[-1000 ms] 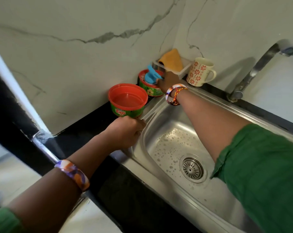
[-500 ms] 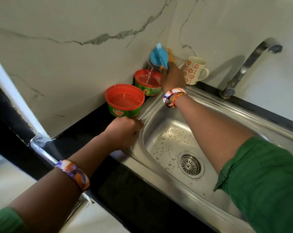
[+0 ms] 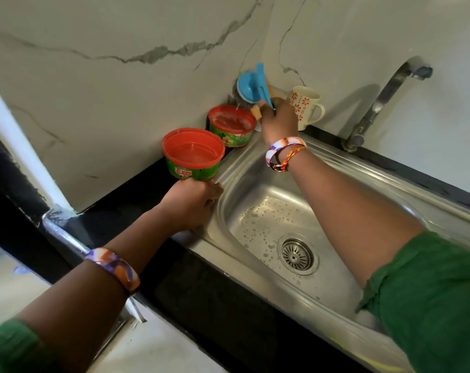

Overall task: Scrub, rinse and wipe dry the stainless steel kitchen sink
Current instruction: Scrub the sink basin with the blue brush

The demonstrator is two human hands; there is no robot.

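Observation:
The stainless steel sink [image 3: 322,168] has soap spots around its drain [image 3: 297,254]. My right hand [image 3: 278,121] grips the blue handle of a scrubber [image 3: 251,86] and holds it lifted, dripping, above the far red-rimmed soap tub [image 3: 232,125] in the corner. My left hand [image 3: 192,203] rests with curled fingers on the sink's left rim, just in front of the near red and green soap tub [image 3: 193,154], which holds water. Whether it touches that tub I cannot tell.
A patterned mug [image 3: 306,107] stands behind my right hand on the black counter [image 3: 201,289]. The tap [image 3: 384,99] rises at the back right. Marble wall closes the corner behind the tubs.
My right hand took the blue scrubber out of the far tub and lifted it up above it; water drips down. My left hand stayed put.

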